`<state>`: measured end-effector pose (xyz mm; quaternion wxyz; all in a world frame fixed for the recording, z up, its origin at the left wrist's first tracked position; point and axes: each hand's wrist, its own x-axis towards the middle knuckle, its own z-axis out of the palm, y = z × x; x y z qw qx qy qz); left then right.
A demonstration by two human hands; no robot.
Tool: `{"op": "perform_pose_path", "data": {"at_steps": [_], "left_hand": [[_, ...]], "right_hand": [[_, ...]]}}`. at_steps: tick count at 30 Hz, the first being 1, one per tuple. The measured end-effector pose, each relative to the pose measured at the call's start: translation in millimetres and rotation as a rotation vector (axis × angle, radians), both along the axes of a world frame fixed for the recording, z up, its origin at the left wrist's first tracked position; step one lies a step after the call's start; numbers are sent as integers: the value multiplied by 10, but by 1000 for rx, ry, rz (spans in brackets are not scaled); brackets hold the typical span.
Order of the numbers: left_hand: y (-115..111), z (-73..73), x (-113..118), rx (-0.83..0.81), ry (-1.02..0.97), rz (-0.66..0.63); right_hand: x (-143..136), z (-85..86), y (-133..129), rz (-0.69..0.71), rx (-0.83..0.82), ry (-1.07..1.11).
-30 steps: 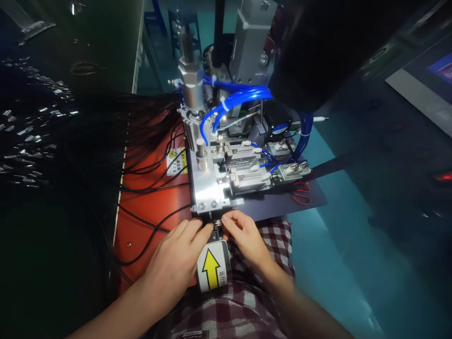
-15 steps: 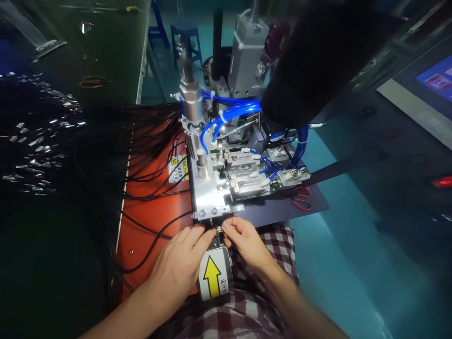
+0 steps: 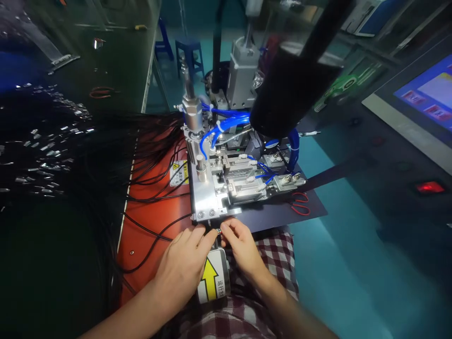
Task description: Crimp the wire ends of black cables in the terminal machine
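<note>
My left hand (image 3: 183, 254) is closed at the front edge of a metal machine (image 3: 208, 197), thumb and fingers pressed together around something small. Close beside it, my right hand (image 3: 242, 245) pinches at the same spot, its fingertips nearly touching the left thumb. Between the fingertips a few tiny coloured wire ends (image 3: 219, 231) show; most of what the hands hold is hidden. Just below them sits a white label with a yellow arrow (image 3: 211, 278). Black cables (image 3: 155, 195) run over the orange surface (image 3: 148, 254) left of the machine.
Many black cables with shiny ends (image 3: 52, 141) lie at the left. Red-handled scissors (image 3: 300, 205) rest on the dark plate right of the machine. A black cylinder (image 3: 282, 94) hangs over the machine's back. A lit screen (image 3: 431, 94) stands at the right, a blue stool (image 3: 189, 52) behind.
The camera view has shifted slightly, bringing more of the screen into sight. Both hands stay together at the machine's front edge with almost the same grip.
</note>
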<state>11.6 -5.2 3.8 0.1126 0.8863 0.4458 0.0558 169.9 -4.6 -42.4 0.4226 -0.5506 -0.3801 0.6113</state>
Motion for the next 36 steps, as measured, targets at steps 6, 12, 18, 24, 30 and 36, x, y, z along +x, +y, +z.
{"op": "perform_pose_path", "data": {"at_steps": [6, 12, 18, 24, 30, 36], "left_hand": [[-58, -20, -96, -29, -182, 74], [-222, -94, -398, 199, -117, 117], [-415, -129, -492, 365, 203, 107], [-413, -123, -424, 364, 278, 168], [-413, -122, -454, 379, 289, 175], [-402, -128, -476, 372, 273, 156]], "right_hand": [[-39, -8, 7, 4, -6, -22], [-45, -20, -3, 14, 8, 23], [-40, -24, -8, 20, 5, 21], [-50, 12, -4, 8, -3, 3], [57, -45, -27, -60, -23, 91], [288, -214, -268, -166, -122, 86]]}}
